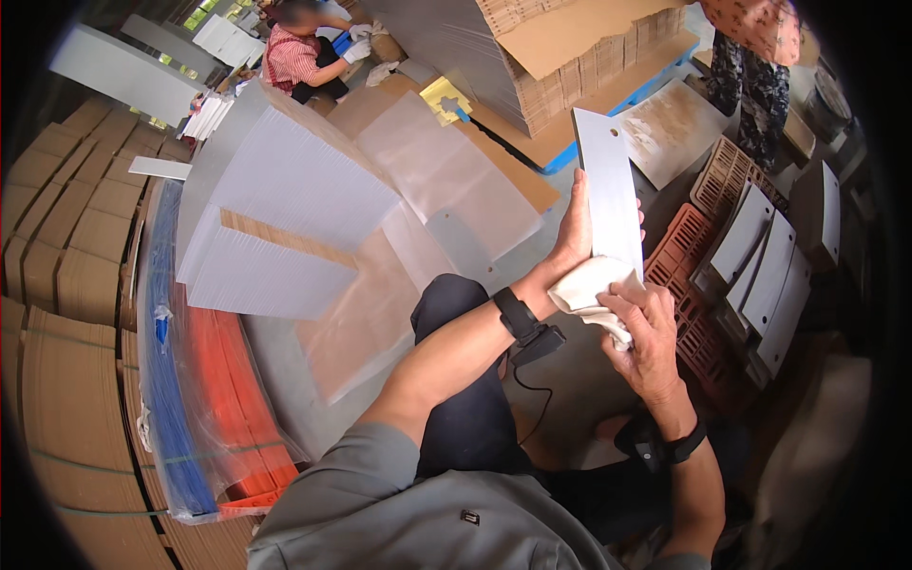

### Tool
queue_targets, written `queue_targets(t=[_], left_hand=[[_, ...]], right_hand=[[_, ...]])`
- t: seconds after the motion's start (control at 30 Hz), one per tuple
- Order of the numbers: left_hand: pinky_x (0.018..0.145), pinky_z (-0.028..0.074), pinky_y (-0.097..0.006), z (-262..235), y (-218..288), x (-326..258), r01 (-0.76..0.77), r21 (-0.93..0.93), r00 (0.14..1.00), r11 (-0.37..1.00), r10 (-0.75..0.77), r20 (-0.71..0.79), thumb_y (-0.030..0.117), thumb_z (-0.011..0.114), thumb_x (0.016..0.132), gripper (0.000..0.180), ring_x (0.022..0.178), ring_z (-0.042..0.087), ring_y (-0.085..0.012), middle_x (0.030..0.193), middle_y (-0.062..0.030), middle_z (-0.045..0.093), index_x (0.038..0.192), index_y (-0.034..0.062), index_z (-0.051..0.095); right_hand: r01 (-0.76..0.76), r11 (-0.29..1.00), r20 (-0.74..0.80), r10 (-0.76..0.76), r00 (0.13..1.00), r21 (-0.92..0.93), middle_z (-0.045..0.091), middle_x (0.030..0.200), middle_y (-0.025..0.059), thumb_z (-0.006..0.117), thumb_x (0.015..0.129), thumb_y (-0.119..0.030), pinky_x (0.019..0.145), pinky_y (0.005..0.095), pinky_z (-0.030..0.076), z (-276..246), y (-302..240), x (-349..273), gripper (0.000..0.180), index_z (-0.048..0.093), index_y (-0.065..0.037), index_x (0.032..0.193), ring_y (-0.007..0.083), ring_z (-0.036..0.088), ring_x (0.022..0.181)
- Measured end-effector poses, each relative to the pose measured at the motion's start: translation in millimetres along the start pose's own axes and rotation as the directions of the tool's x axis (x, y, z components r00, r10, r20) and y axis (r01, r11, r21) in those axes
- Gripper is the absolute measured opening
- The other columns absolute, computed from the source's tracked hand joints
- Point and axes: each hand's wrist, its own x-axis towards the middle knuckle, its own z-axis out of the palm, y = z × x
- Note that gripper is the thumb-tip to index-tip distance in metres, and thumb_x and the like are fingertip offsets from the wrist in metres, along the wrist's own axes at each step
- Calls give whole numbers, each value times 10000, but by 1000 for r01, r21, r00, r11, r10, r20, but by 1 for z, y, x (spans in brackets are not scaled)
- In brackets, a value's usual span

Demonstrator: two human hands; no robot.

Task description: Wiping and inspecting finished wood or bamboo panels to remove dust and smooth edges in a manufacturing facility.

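A flat white panel (613, 199) with a small hole near its far end stands tilted up in front of me. My left hand (570, 233) grips it from the left, the thumb along its edge and fingertips showing past the right edge. Against the panel's lower end lies a folded cream cloth (594, 285). My right hand (646, 332) pinches that cloth with bent fingers. Both wrists wear black bands.
To the right, several similar white panels (760, 266) lean by reddish plastic crates (686, 247). Left of me rise stacked white boards (285, 180), blue and orange strips (223, 380) in clear film, and cardboard stacks (81, 380). A person (309, 52) crouches far left; another (755, 66) stands far right.
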Motion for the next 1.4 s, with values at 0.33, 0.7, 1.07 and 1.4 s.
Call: queue_targets(t=[0.33, 0.7, 1.07, 1.4], left_hand=[[835, 578, -439, -8, 14, 8, -74, -58, 995, 996, 70, -68, 786, 332, 956, 838, 929, 648, -239, 1089, -132, 621, 1244, 26, 540], [737, 567, -321, 19, -70, -83, 261, 408, 885, 875, -386, 260, 744, 261, 1003, 815, 853, 643, -140, 1022, -107, 636, 1304, 30, 511], [879, 581, -409, -13, -57, -64, 179, 111, 945, 978, -202, 258, 754, 364, 972, 847, 1012, 667, -236, 1179, -139, 643, 1398, 33, 493], [885, 583, -430, -14, -26, -49, 29, 117, 991, 993, -44, 130, 716, 272, 1007, 836, 1045, 671, -270, 1218, -197, 645, 1422, 20, 478]], right_hand=[[-72, 977, -166, 107, 980, 203, 651, 913, 126, 662, 715, -13, 704, 379, 504, -33, 8, -8, 265, 675, -22, 979, 290, 622, 782], [-313, 939, -198, 282, 939, -143, 525, 1442, 177, 589, 1001, -316, 1143, 446, 366, -36, 83, 35, 504, 534, -47, 1425, 373, 488, 1343], [-543, 399, -185, 895, 405, 739, 677, 1054, -1, 627, 1004, -444, 732, 237, 475, -57, 108, 27, 474, 630, -77, 1304, 72, 602, 894], [-396, 897, -357, 442, 823, 198, 591, 1258, 143, 639, 997, -292, 997, 371, 448, -31, 69, 41, 409, 606, -49, 1325, 251, 573, 1120]])
